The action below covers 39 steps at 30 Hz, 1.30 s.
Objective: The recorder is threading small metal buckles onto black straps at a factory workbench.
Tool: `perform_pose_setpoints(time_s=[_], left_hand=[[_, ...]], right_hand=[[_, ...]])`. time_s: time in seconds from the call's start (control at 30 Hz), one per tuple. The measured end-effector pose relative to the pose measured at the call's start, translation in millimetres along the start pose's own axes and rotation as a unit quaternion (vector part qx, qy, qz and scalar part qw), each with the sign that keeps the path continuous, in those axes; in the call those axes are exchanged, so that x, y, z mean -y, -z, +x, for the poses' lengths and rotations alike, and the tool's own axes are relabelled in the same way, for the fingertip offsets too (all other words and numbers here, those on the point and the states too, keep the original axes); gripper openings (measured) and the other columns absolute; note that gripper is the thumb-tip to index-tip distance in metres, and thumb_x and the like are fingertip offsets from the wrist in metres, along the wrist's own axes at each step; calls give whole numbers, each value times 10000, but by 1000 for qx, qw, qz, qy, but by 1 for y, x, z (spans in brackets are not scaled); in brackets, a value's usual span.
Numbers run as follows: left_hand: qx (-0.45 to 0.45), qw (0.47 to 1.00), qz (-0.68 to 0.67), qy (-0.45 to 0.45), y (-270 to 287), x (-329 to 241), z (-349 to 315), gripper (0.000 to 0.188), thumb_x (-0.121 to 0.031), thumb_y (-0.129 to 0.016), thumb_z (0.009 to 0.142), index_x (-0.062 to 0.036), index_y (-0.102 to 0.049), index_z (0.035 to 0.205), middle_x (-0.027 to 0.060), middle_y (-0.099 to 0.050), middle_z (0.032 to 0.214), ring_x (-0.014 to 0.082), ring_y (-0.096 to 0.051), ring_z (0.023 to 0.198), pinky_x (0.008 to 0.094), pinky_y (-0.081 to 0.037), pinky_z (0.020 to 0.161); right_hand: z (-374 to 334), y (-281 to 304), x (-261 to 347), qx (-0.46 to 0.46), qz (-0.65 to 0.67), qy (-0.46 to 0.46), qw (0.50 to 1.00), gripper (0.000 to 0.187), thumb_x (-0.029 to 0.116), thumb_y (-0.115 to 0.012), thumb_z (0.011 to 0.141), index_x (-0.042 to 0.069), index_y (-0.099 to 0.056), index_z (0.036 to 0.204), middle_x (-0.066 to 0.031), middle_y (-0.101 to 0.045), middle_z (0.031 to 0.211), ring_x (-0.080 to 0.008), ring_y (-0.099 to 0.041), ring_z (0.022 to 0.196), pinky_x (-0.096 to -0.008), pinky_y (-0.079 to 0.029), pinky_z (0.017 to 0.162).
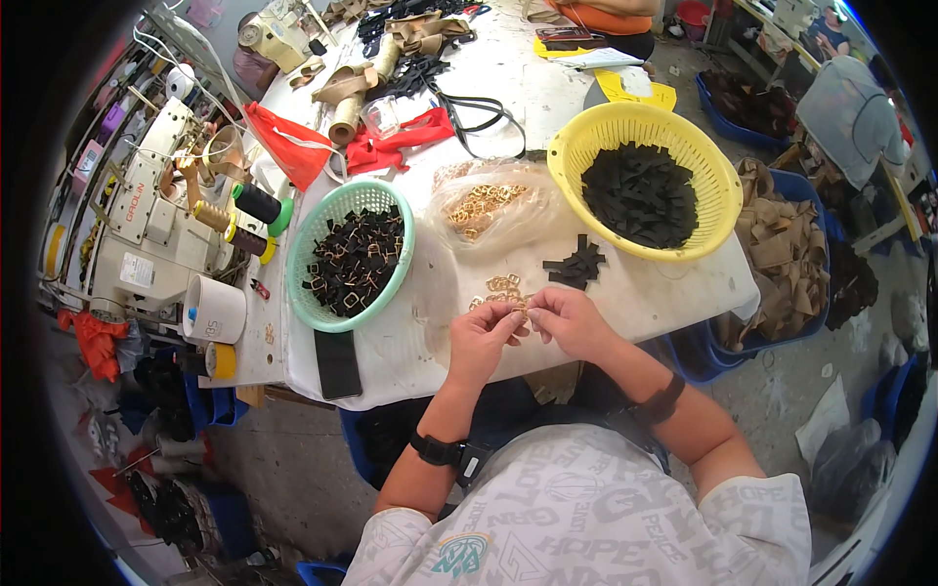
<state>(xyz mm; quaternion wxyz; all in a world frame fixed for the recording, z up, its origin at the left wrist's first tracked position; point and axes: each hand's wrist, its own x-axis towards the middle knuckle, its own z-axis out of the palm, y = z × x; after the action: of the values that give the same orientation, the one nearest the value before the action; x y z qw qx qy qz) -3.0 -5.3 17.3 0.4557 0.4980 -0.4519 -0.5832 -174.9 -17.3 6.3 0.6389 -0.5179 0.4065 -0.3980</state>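
My left hand and my right hand meet at the near edge of the white table, fingertips pinched together on a small gold metal buckle. Just beyond them lies a small pile of loose gold buckles and a few black strap pieces. A clear plastic bag of gold buckles sits behind those. A yellow basket holds black strap pieces at the right. A green basket at the left holds black straps fitted with gold buckles.
A black phone lies at the table's near left corner. A white sewing machine with thread spools stands at the left. Red cloth, tan webbing rolls and black straps crowd the far table. Blue bins of tan and black pieces sit at the right.
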Motion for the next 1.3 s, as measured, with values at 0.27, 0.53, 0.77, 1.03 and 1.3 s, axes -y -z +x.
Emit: perform_pose_setpoints(time_s=[0.27, 0.53, 0.77, 1.03, 1.3], left_hand=[[-5, 1000, 5, 23, 0, 9, -3, 107, -72, -620, 896, 30, -650, 909, 69, -665, 755, 113, -639, 633, 216, -485, 537], [10, 999, 31, 23, 7, 13, -8, 91, -55, -633, 881, 30, -646, 910, 62, -669, 780, 105, -641, 653, 211, -482, 555], [-55, 998, 3, 4, 14, 30, -4, 70, -39, -628, 877, 25, -630, 907, 58, -658, 780, 103, -623, 630, 211, -476, 556], [-60, 998, -27, -4, 17, 33, -3, 72, -30, -629, 870, 31, -629, 909, 63, -652, 771, 109, -611, 621, 226, -478, 559], [-78, 990, -111, 48, 19, 11, -4, 92, -58, -614, 885, 23, -622, 928, 77, -649, 799, 129, -604, 637, 227, -461, 570]], right_hand=[[-3, -10, -4, -61, -134, 48, 988, 126, 92, -571, 885, -28, -608, 877, -60, -590, 689, -106, -532, 614, -278, -436, 563], [-6, -9, 1, -17, -182, 17, 983, 108, 103, -600, 846, -2, -625, 835, -131, -614, 696, -207, -575, 619, -331, -451, 592], [12, 32, 2, -188, -610, 191, 746, 127, 145, -657, 810, 50, -573, 817, -128, -614, 773, -295, -621, 676, -372, -497, 597], [20, 52, -7, -265, -587, 50, 763, 150, 188, -662, 801, 71, -577, 837, -112, -617, 841, -314, -638, 738, -387, -503, 630], [4, 38, 1, -259, -475, 201, 817, 114, 65, -659, 768, 52, -559, 820, -90, -579, 821, -294, -574, 829, -407, -444, 711]])
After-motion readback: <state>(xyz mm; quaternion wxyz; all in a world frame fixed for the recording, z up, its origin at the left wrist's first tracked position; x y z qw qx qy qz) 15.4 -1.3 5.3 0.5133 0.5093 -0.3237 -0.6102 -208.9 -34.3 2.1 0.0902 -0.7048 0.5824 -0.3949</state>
